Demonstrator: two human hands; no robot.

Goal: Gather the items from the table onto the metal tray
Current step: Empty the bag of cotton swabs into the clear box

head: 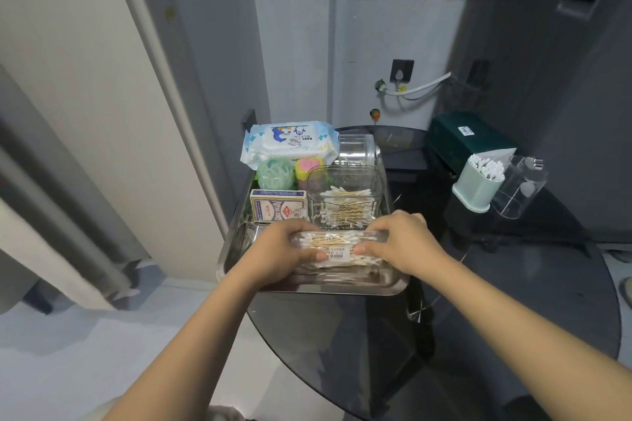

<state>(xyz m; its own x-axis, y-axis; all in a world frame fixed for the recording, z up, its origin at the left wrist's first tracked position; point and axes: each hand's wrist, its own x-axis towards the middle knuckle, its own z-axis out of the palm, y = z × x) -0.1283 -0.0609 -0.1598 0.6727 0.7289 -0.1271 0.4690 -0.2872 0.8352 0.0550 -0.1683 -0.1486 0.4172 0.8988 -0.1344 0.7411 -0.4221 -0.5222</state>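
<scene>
Both forearms reach in from the near edge of the table (pixel 513 335). Left hand (pixel 284 249) and right hand (pixel 400 243) each grip one end of the swab pack (pixel 338 244), fingers curled over the top, thumbs on the near side. Pack's long axis runs left-right, parallel to the tray's (pixel 342 289) near rim, over the tray's near strip just in front of the swab box (pixel 345 198) and card box (pixel 278 205). Whether it touches the tray floor I can't tell. Likely next: lower and let go. Swab cup (pixel 478 181) sits off-tray near the table's right edge, closer to the right hand.
</scene>
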